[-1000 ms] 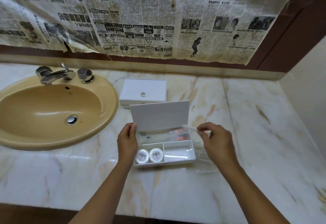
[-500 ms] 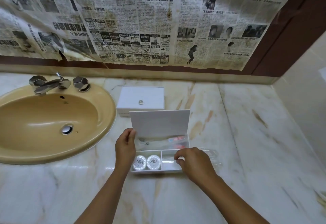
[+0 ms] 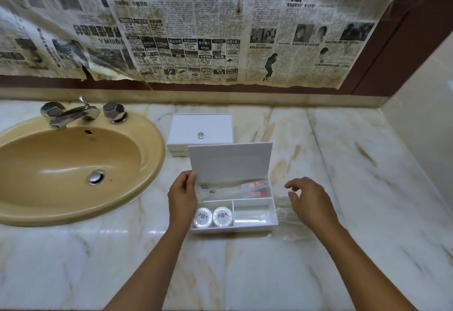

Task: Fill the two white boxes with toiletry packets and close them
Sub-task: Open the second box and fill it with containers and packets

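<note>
An open white box (image 3: 274, 215) stands on the marble counter, its lid (image 3: 230, 162) raised. Its back compartment holds clear packets with orange contents (image 3: 255, 188). Two round white soaps (image 3: 212, 217) fill the front left compartment, and a clear packet (image 3: 250, 215) lies in the front right one. My left hand (image 3: 182, 198) grips the lid's left edge. My right hand (image 3: 310, 203) hovers with relaxed fingers just right of the box, above several clear packets (image 3: 285, 209) on the counter. A second white box (image 3: 201, 130) sits closed behind, with a small knob on its lid.
A yellow-beige sink (image 3: 147, 139) with a chrome tap (image 3: 73, 113) takes up the left of the counter. Old newspaper (image 3: 196, 29) covers the wall behind. A beige side wall (image 3: 421, 114) bounds the counter on the right.
My right hand put a clear packet into the front right compartment, then drew back right over the loose packets. My left hand stayed on the lid.
</note>
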`<state>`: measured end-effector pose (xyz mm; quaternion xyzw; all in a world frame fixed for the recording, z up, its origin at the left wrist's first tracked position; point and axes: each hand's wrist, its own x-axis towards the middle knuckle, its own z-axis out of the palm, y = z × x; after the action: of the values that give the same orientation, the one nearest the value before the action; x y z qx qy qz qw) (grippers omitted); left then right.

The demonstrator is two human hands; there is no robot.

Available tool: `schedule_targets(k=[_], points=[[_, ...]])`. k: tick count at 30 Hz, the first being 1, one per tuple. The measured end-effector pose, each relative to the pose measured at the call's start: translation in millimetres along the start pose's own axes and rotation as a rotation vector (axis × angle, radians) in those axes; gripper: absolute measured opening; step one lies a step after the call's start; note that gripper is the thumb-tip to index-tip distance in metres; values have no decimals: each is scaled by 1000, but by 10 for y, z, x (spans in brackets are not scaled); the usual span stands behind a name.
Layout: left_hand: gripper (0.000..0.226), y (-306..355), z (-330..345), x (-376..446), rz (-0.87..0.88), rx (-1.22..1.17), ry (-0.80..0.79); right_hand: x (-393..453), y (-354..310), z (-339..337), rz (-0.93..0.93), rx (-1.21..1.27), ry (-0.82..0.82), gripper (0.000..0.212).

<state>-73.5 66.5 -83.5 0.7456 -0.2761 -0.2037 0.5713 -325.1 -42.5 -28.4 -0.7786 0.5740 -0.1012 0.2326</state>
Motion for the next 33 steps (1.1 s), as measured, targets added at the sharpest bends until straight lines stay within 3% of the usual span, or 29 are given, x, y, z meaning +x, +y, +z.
schedule_targets(k=[7, 12, 20, 33], points=[[20, 4, 2, -8, 13, -22, 3, -25, 186, 179, 39, -180, -282, 37], [21, 6, 10, -6, 13, -26, 8, -22, 213, 265, 76, -154, -214, 27], [19, -41, 15, 10, 7, -26, 9, -18, 224, 285, 31, -201, -123, 38], [19, -23, 9, -3, 12, -37, 12, -58, 131, 235, 7, -199, -56, 24]])
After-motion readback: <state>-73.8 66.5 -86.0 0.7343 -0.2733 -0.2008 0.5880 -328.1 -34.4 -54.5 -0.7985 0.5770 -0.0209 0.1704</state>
